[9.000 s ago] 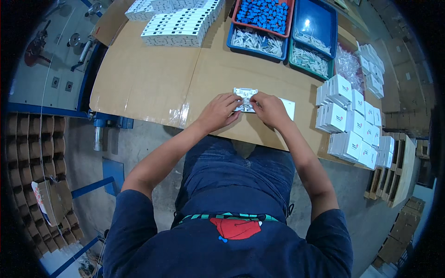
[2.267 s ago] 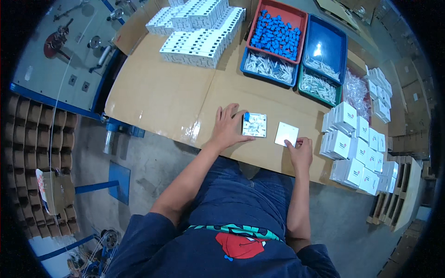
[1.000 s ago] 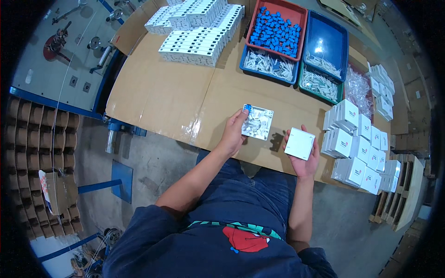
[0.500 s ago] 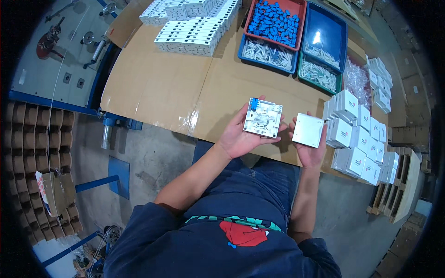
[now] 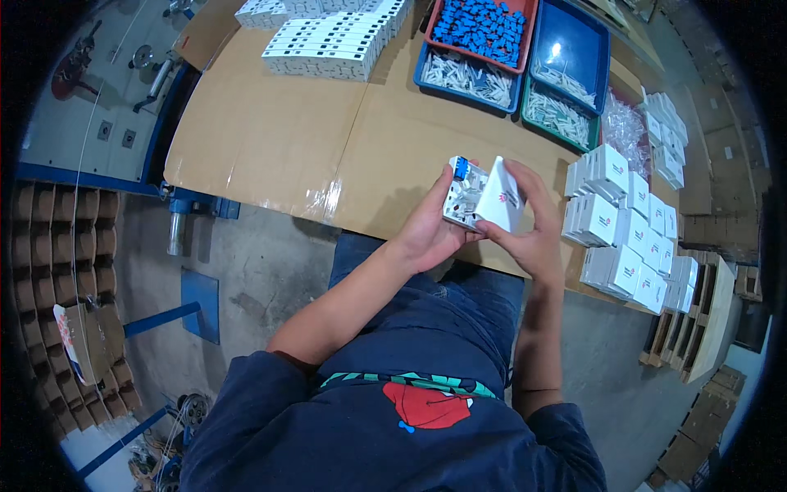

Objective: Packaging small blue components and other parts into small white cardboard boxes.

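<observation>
My left hand [image 5: 428,225] holds a square white plastic box base [image 5: 465,197], its inner side facing up, above the table's near edge. A blue connector [image 5: 461,169] sits in the base's far left corner, and small white parts lie inside. In my right hand [image 5: 534,225] is a flat white cover [image 5: 501,198], gripped at its far and near ends. It stands tilted along the right side of the base, with its printed outer face to the right. Whether the two edges touch I cannot tell.
Cardboard covers the table [image 5: 270,148]. Stacked white bases [image 5: 320,49] stand at the far left. A red tray [image 5: 525,57] of blue connectors rests over a blue tray [image 5: 515,105] of white pieces. A green tray [image 5: 590,141] sits beside them. Piled white boxes [image 5: 627,238] line the right edge.
My right hand has turned the cover from lying flat to a steep tilt and brought it left against the base's side. The base has tilted in my left hand.
</observation>
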Demonstrator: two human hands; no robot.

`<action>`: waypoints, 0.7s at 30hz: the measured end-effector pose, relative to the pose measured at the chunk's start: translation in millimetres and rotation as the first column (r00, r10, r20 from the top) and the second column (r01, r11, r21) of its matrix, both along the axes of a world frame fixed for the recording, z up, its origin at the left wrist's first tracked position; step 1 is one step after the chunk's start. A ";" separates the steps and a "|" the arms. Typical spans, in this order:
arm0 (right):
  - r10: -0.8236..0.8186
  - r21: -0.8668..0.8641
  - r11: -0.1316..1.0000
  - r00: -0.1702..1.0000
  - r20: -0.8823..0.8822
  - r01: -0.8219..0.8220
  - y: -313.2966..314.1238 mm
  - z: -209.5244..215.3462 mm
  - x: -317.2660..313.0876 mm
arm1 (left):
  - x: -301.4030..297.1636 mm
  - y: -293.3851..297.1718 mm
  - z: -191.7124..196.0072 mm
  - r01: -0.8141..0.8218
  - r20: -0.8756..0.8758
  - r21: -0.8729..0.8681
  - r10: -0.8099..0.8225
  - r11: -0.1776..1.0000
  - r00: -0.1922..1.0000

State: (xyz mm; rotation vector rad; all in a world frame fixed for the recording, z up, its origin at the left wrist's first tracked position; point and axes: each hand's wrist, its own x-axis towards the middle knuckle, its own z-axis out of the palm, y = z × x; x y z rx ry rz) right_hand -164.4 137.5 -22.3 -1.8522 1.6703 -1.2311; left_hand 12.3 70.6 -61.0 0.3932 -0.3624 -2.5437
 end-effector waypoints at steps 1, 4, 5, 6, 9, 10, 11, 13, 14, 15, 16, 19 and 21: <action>0.026 -0.037 0.999 0.999 -0.048 -0.028 -2.2 -2.0 5.0 | 0.1 0.4 -4.7 -0.007 -0.001 0.004 0.007 1.000 1.000; 0.043 -0.026 0.999 0.998 -0.034 -0.044 -5.2 -6.4 14.8 | -1.4 0.7 -11.8 -0.001 0.002 0.007 0.001 1.000 1.000; 0.057 -0.045 0.997 0.997 -0.059 -0.059 -6.5 -9.4 15.9 | -1.8 2.5 -9.7 -0.018 0.037 0.025 0.017 1.000 0.999; 0.057 -0.042 0.997 0.996 -0.062 -0.059 -6.8 -10.9 16.8 | -2.2 3.4 -6.7 -0.035 0.074 0.042 0.032 0.999 0.997; 0.065 -0.008 0.998 0.998 -0.026 -0.065 -6.4 -12.0 17.7 | -2.9 3.6 -7.6 -0.025 0.109 0.007 0.024 1.000 0.994; 0.067 0.009 0.998 0.997 -0.034 -0.066 -5.9 -11.4 17.7 | -3.0 3.6 -8.5 -0.026 0.107 0.009 0.025 1.000 0.994; 0.068 0.026 0.997 0.997 -0.043 -0.067 -5.4 -11.0 17.5 | -3.1 3.7 -9.9 -0.021 0.107 0.002 0.021 1.000 0.994; 0.074 0.039 0.997 0.997 -0.036 -0.072 -4.5 -11.4 17.4 | -3.2 4.0 -11.5 -0.018 0.106 -0.004 0.018 1.000 0.994; 0.079 0.050 0.996 0.997 -0.028 -0.077 -4.2 -11.8 17.1 | -3.4 4.1 -12.1 -0.015 0.104 -0.008 0.016 1.000 0.994; 0.079 0.051 0.996 0.996 -0.029 -0.077 -3.8 -12.3 16.7 | -3.8 4.3 -12.4 -0.012 0.103 -0.012 0.014 1.000 0.995; 0.083 0.043 0.996 0.996 -0.032 -0.081 -3.5 -12.9 16.2 | -4.2 4.8 -12.0 -0.013 0.101 -0.012 0.014 1.000 0.995; 0.087 0.036 0.996 0.996 -0.028 -0.086 -3.1 -13.5 16.0 | -5.6 6.2 -10.9 -0.004 0.119 -0.014 0.006 1.000 0.993; 0.087 0.036 0.996 0.996 -0.022 -0.087 -2.9 -13.9 15.6 | -6.2 6.7 -12.8 -0.007 0.114 -0.009 0.008 1.000 0.993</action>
